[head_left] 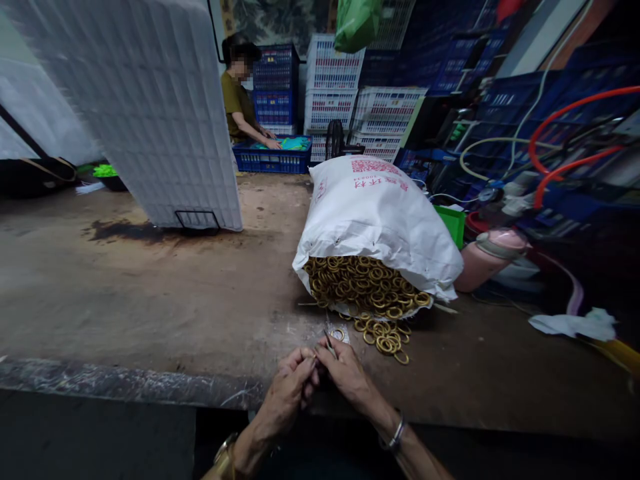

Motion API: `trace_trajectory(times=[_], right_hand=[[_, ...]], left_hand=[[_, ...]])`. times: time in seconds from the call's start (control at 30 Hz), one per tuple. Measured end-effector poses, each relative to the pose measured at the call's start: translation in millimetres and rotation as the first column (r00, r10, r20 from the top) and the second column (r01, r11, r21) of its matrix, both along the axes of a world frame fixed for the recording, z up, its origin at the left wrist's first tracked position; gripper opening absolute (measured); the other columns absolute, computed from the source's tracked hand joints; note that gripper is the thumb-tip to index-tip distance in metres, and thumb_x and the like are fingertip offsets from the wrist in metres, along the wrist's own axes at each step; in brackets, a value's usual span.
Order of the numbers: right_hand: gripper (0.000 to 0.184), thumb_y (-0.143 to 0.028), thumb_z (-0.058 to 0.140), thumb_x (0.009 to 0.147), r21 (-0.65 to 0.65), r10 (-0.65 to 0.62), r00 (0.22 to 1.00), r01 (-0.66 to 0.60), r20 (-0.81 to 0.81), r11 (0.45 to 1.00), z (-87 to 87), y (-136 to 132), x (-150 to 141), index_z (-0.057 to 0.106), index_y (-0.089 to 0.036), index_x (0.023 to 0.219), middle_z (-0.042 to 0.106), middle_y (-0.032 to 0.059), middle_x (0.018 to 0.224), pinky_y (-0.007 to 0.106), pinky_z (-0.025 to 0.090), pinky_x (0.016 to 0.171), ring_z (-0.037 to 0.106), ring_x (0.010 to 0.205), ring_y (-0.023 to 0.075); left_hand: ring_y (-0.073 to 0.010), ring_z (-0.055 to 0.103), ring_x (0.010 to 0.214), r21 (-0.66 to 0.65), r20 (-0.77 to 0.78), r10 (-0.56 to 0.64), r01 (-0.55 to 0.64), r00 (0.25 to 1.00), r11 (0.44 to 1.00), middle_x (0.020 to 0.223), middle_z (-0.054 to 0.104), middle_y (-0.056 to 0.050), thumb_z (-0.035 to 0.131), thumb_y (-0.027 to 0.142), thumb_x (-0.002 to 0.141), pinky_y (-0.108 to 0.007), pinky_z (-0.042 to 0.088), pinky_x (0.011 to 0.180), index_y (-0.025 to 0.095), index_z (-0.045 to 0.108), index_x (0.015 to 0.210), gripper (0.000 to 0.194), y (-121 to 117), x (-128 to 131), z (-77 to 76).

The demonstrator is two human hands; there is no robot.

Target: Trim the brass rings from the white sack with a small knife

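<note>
My left hand (289, 392) and my right hand (346, 373) meet at the near edge of the workbench (150, 300), fingers pinched together. A thin metal tool (330, 345) sticks up from my right hand's pinch. What my left fingers hold is too small to make out. Just beyond my fingertips a single ring (338, 334) lies on the bench. A white woven sack (375, 213) lies on its side with its mouth toward me, and several brass-coloured rings (367, 290) spill from it onto the bench.
A tall white slatted panel (150, 113) stands on the bench at left. A person in an olive shirt (239, 103) bends over a blue crate (273, 159) at the back. White and blue crates are stacked behind. Hoses, a pink bottle (487, 257) and a green box (453, 223) crowd the right.
</note>
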State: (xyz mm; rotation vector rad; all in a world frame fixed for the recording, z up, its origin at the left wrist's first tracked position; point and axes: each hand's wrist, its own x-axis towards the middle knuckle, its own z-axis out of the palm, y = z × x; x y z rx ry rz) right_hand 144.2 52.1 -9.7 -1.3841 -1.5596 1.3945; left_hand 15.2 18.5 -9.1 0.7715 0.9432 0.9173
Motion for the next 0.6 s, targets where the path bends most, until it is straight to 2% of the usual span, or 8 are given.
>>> trace_trajectory(times=[0.07, 0.13, 0.2, 0.27, 0.33, 0.43, 0.6], right_hand=[[0.025, -0.038, 0.037, 0.081, 0.025, -0.025, 0.999, 0.024, 0.038, 0.999, -1.5, 0, 2, 0.047, -0.019, 0.067, 0.046, -0.0044, 0.055, 0.021, 0.033, 0.052, 0.041, 0.053, 0.0106], [0.025, -0.035, 0.035, 0.082, 0.113, -0.056, 0.986, 0.039, 0.156, 0.993, -1.9, -2, 4, 0.048, -0.019, 0.068, 0.047, -0.0032, 0.057, 0.021, 0.033, 0.053, 0.043, 0.055, 0.0115], [0.018, -0.027, 0.036, 0.08, 0.217, -0.034, 0.947, -0.038, 0.318, 0.976, -1.6, -5, 7, 0.049, -0.02, 0.07, 0.049, -0.0021, 0.06, 0.022, 0.031, 0.054, 0.044, 0.057, 0.0121], [0.013, -0.016, 0.038, 0.074, 0.265, 0.024, 0.882, -0.167, 0.47, 0.95, -1.5, -10, 8, 0.05, -0.021, 0.073, 0.053, -0.0015, 0.062, 0.022, 0.029, 0.055, 0.046, 0.058, 0.0125], [0.022, -0.009, 0.037, 0.067, 0.262, 0.062, 0.815, -0.256, 0.576, 0.931, -1.6, -14, 8, 0.052, -0.021, 0.077, 0.056, -0.0009, 0.065, 0.022, 0.028, 0.056, 0.048, 0.059, 0.013], [0.031, -0.006, 0.036, 0.064, 0.264, 0.064, 0.755, -0.305, 0.652, 0.915, -1.9, -16, 7, 0.054, -0.021, 0.084, 0.06, 0.0002, 0.069, 0.023, 0.027, 0.057, 0.051, 0.062, 0.0137], [0.033, -0.004, 0.036, 0.064, 0.268, 0.095, 0.73, -0.365, 0.677, 0.891, -2.9, -13, 8, 0.053, -0.021, 0.087, 0.06, 0.0, 0.068, 0.023, 0.027, 0.055, 0.052, 0.06, 0.013]], left_hand=[[-0.0035, 0.025, 0.037, -0.012, 0.018, 0.025, -0.025, 1.0, 1.0, 0.049, 0.038, 0.008, 0.052, 0.046, 0.076, -0.016, 0.018, 0.035, 0.017, 0.047, 0.069, 0.031, 0, 0, -1.4], [-0.003, 0.026, 0.037, -0.031, 0.007, 0.05, -0.05, 0.999, 0.998, 0.051, 0.04, 0.008, 0.053, 0.046, 0.076, -0.016, 0.018, 0.035, 0.018, 0.047, 0.069, 0.03, -1, 0, -0.9], [-0.0028, 0.026, 0.037, -0.034, -0.016, 0.061, -0.061, 0.998, 0.998, 0.052, 0.041, 0.008, 0.053, 0.046, 0.076, -0.016, 0.018, 0.035, 0.018, 0.046, 0.069, 0.03, -1, 1, 1.0], [-0.0028, 0.027, 0.037, -0.026, -0.041, 0.068, -0.069, 0.997, 0.997, 0.051, 0.042, 0.008, 0.054, 0.046, 0.076, -0.016, 0.018, 0.036, 0.018, 0.045, 0.069, 0.03, 0, 2, 2.8], [-0.0031, 0.03, 0.039, -0.015, -0.06, 0.092, -0.093, 0.994, 0.996, 0.052, 0.044, 0.007, 0.056, 0.046, 0.073, -0.016, 0.019, 0.037, 0.018, 0.045, 0.068, 0.031, 1, 2, 2.9], [-0.0035, 0.029, 0.039, 0.031, -0.076, 0.128, -0.126, 0.989, 0.991, 0.052, 0.045, 0.006, 0.058, 0.045, 0.072, -0.017, 0.019, 0.038, 0.018, 0.045, 0.067, 0.03, 2, 2, -0.6], [-0.0049, 0.031, 0.043, 0.191, -0.144, 0.184, -0.155, 0.972, 0.969, 0.052, 0.043, 0.006, 0.058, 0.042, 0.074, -0.018, 0.024, 0.042, 0.017, 0.047, 0.063, 0.029, -3, 1, -1.1]])
